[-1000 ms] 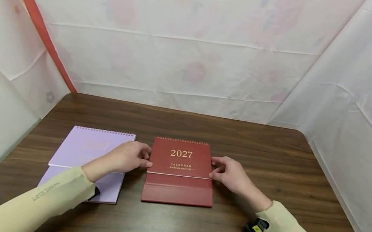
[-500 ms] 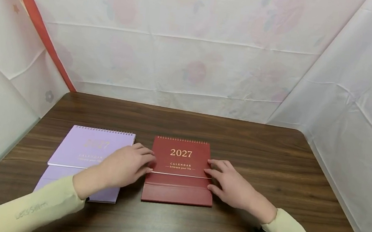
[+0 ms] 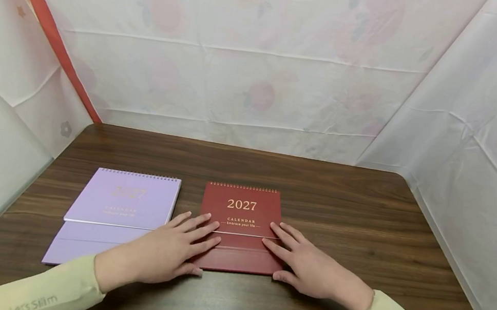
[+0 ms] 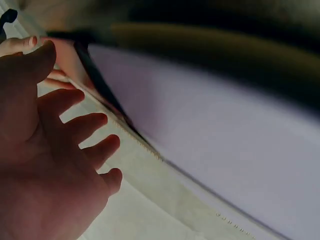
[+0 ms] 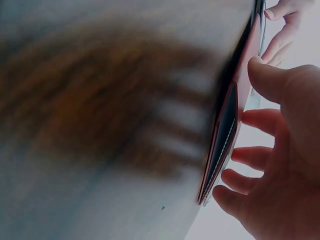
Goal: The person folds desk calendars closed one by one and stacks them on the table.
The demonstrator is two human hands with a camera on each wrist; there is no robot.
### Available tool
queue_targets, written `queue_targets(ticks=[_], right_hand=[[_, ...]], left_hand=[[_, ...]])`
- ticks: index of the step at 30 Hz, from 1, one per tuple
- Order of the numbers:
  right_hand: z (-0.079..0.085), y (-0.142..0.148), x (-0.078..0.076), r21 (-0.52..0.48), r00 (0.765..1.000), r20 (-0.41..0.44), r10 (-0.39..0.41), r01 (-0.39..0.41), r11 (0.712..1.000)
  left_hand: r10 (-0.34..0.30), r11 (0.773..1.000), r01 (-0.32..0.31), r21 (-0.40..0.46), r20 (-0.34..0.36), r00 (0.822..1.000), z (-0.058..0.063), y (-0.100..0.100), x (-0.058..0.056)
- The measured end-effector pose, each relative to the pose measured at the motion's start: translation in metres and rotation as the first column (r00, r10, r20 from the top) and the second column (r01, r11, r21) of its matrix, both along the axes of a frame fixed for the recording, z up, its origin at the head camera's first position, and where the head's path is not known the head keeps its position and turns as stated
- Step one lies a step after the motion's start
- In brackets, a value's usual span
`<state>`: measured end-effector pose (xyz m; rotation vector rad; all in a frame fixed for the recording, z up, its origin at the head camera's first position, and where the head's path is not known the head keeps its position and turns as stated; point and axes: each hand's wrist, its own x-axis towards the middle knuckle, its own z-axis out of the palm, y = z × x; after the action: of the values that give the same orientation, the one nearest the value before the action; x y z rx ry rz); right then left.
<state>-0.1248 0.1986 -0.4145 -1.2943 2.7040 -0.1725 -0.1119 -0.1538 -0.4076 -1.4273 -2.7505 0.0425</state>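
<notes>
A dark red desk calendar [image 3: 241, 211] marked 2027 lies on the brown wooden table, its spiral binding at the far edge. Over its left side spread the straight fingers of my left hand [image 3: 166, 253], the thumb near the front left corner. My right hand [image 3: 315, 269] has its fingertips over the calendar's right side, fingers extended and apart. In the right wrist view the red calendar [image 5: 227, 130] appears edge-on beside the right hand [image 5: 275, 170], with a dark gap between its layers. The left hand [image 4: 55, 135] shows spread fingers in the left wrist view.
A lavender 2027 calendar [image 3: 124, 199] lies to the left, its lower right part behind the left hand and forearm. The wooden table [image 3: 341, 197] ends at a white patterned curtain [image 3: 264, 64] at the back, with white sheeting on both sides.
Both hands have let go of the red calendar's side edges, straightened their fingers and moved nearer the front, over its lower sides. The calendars have hardly moved.
</notes>
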Motion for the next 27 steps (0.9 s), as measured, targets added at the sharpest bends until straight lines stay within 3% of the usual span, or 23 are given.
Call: queue_targets(ticks=[6, 11, 17, 24, 27], right_hand=[[-0.001, -0.003, 0.002, 0.045, 0.998, -0.038, 0.057, -0.055, 0.997], [-0.003, -0.006, 0.004, 0.09, 0.996, -0.031, 0.086, -0.083, 0.992], [-0.003, -0.009, 0.006, 0.122, 0.998, 0.026, 0.054, -0.057, 0.991], [-0.002, -0.013, 0.008, 0.152, 0.999, 0.003, 0.038, -0.038, 0.988], [-0.004, -0.013, 0.01, 0.148, 1.0, 0.0, 0.026, -0.026, 0.989]], left_hand=[[-0.015, 1.0, 0.014, -0.021, -0.056, 0.998, -0.003, -0.002, 0.003], [-0.015, 0.999, 0.013, -0.04, -0.046, 0.999, -0.001, -0.003, 0.004], [-0.011, 0.997, 0.008, -0.075, -0.038, 0.999, -0.004, -0.005, 0.001], [-0.019, 0.997, 0.014, -0.082, -0.055, 0.998, -0.007, -0.007, 0.0], [-0.011, 0.997, 0.009, -0.072, -0.028, 1.0, -0.007, -0.005, 0.001]])
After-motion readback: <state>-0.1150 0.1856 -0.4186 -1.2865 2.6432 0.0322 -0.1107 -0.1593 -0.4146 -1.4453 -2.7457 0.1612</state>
